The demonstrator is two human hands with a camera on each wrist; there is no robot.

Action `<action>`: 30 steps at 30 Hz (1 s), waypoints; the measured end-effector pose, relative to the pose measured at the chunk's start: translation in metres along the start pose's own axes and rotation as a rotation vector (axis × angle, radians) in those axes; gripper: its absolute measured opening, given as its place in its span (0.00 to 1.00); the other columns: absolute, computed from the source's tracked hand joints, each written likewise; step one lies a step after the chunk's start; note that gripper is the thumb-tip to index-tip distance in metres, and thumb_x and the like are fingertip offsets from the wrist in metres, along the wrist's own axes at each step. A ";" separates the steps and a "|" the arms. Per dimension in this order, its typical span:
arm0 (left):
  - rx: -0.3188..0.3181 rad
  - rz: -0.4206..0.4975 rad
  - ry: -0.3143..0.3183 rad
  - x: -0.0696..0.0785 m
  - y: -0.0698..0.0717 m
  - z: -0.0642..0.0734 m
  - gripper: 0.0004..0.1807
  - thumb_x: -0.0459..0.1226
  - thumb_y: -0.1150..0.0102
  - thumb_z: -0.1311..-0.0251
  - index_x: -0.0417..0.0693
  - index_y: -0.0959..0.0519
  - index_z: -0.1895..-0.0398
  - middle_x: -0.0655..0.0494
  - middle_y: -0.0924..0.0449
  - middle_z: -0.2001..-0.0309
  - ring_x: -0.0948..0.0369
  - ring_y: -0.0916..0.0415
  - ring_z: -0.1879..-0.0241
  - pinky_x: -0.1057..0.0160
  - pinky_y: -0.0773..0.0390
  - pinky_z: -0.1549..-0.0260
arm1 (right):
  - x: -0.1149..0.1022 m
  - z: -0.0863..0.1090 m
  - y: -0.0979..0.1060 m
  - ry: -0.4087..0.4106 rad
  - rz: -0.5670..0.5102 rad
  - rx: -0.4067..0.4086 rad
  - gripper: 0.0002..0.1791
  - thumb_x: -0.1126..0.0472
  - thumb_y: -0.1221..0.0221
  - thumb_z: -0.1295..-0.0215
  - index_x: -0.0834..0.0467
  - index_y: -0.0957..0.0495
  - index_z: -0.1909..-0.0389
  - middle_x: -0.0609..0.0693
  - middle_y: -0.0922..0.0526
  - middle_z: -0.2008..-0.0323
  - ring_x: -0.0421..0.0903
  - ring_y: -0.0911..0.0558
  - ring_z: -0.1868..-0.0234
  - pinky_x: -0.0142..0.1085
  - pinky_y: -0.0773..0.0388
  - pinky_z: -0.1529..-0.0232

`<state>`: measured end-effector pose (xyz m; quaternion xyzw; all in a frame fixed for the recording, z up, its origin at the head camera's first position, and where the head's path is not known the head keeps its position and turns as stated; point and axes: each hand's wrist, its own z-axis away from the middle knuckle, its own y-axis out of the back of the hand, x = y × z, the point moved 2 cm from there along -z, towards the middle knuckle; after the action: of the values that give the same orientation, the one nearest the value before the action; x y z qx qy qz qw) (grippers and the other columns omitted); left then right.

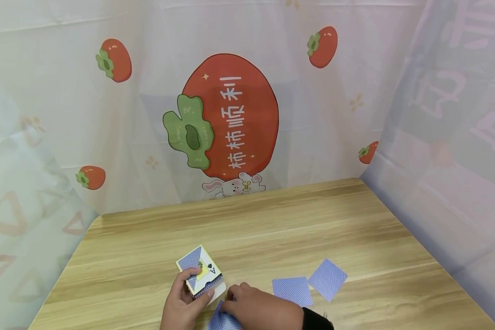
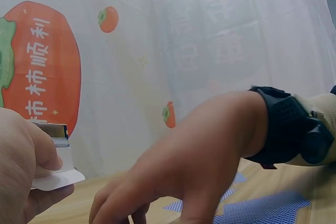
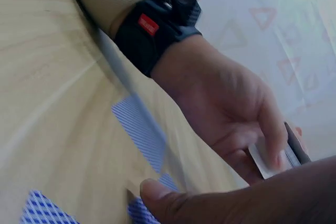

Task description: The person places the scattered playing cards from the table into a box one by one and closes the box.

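Observation:
A small playing-card box (image 1: 200, 270) with an ace of spades on its face tilts in my left hand (image 1: 183, 300). The thumb and fingers grip its sides, and its white flap (image 2: 58, 180) hangs open toward the right hand. My right hand (image 1: 257, 306) reaches across at the front of the table, its fingers bent downward. Right at its fingertips lies a blue-patterned playing card (image 1: 222, 318), partly covered by the hand. In the right wrist view the thumb (image 3: 157, 192) is low over the cards; I cannot tell whether it pinches one.
Two more blue-backed cards lie face down to the right, one nearer (image 1: 294, 289) and one farther (image 1: 328, 279). They rest on a wood-grain table (image 1: 247, 233). A printed cloth (image 1: 297, 123) with persimmons stands behind, with more cloth at both sides.

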<state>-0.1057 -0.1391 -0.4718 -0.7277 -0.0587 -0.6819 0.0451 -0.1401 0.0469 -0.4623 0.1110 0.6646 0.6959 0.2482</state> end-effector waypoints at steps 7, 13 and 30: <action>0.002 0.011 -0.027 0.002 -0.001 0.000 0.33 0.24 0.32 0.44 0.35 0.36 0.36 0.25 0.34 0.40 0.65 0.19 0.52 0.66 0.16 0.58 | -0.012 0.002 -0.004 -0.174 0.058 -0.012 0.29 0.38 0.34 0.38 0.51 0.23 0.42 0.45 0.28 0.62 0.37 0.33 0.64 0.28 0.27 0.63; -0.005 0.008 -0.015 0.002 0.000 0.001 0.33 0.24 0.32 0.44 0.35 0.36 0.36 0.25 0.35 0.39 0.65 0.19 0.52 0.65 0.16 0.56 | -0.009 0.002 0.000 -0.232 -0.076 -0.060 0.34 0.38 0.30 0.42 0.50 0.24 0.39 0.44 0.29 0.64 0.36 0.34 0.64 0.30 0.27 0.64; 0.000 0.018 -0.010 0.001 0.000 0.001 0.34 0.24 0.32 0.45 0.35 0.36 0.36 0.24 0.35 0.39 0.65 0.20 0.52 0.65 0.16 0.56 | -0.008 -0.004 -0.003 -0.259 -0.108 -0.088 0.31 0.39 0.28 0.45 0.43 0.24 0.41 0.43 0.27 0.63 0.38 0.34 0.63 0.33 0.29 0.60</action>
<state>-0.1051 -0.1387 -0.4706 -0.7314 -0.0524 -0.6780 0.0512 -0.1352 0.0395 -0.4640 0.1530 0.6010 0.6897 0.3737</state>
